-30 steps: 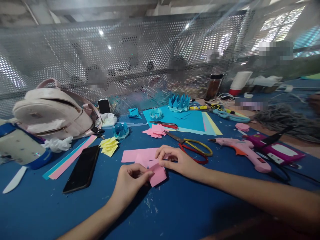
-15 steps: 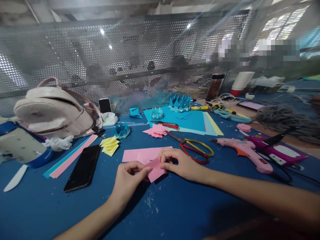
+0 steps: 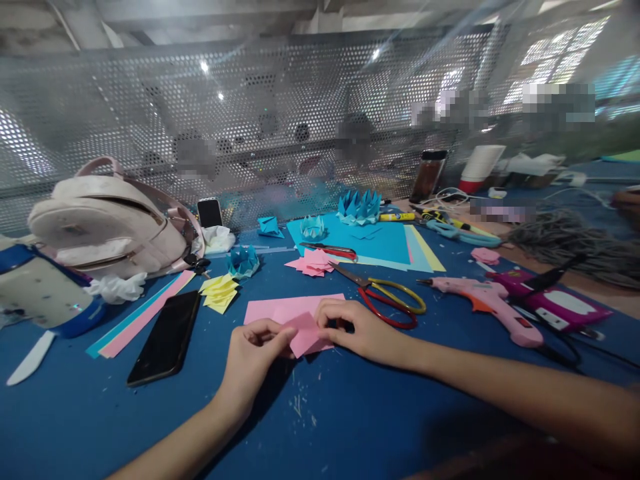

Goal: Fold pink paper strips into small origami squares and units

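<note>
Head view: left hand [image 3: 253, 357] and right hand [image 3: 356, 328] both pinch a small matte pink paper piece [image 3: 306, 335], fingers closed on its edges, above the blue worktop [image 3: 350, 413]. Flat pink sheet [image 3: 280, 309] at 12 o'clock, scissors [image 3: 385, 297] at 2.

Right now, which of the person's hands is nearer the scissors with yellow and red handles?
Right. The right hand lies just below the scissors; the left hand is further left, across the pink paper.

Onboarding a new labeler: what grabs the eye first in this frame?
Both hands, left hand and right hand, pinch a small pink paper piece at centre, just above the blue table. Right of them lie yellow-and-red scissors and a pink glue gun; a pale backpack sits far left.
</note>
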A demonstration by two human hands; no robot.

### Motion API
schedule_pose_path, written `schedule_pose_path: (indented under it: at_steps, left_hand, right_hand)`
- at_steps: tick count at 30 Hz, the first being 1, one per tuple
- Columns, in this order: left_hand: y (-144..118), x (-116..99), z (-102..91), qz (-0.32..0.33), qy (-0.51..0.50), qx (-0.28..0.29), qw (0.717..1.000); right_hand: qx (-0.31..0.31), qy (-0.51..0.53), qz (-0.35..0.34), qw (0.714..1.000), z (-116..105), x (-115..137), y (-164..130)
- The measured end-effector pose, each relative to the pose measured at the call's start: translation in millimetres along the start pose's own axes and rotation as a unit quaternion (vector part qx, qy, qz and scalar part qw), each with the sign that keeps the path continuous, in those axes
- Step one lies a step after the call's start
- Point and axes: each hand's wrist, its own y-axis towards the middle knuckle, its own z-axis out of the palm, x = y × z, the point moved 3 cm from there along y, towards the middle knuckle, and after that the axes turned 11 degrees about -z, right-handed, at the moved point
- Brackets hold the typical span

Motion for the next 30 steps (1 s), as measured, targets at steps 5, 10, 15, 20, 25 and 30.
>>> schedule_pose_path:
  at_steps: [5,10,15,20,25,30]
  left_hand:
    - [1,1,-2.1,0.004,-0.008,-0.008,1.0]
    - [0,1,1.0,0.007,0.021,0.02,1.0]
    - [-4,4,10.0,0.037,0.111,0.088,0.989]
    - [-3,6,11.1,0.032,0.131,0.094,0.986]
    - [-2,8,8.9,0.03,0.128,0.09,0.987]
    - [0,9,9.0,0.027,0.096,0.093,0.991]
  right_hand:
    - [-0.001,0.014,0.015,1.0,0,-1,0]
    - [0.012,0.004,0.019,1.0,0,3,-2]
    - [-0.011,0.024,0.017,1.0,0,3,-3]
    - [-0.001,0.058,0.001,0.998,0,1,-1]
    - [-0.004,0.036,-0.005,0.999,-1,1,-2]
    - [-0.01,0.014,-0.009,1.0,-1,6,-3]
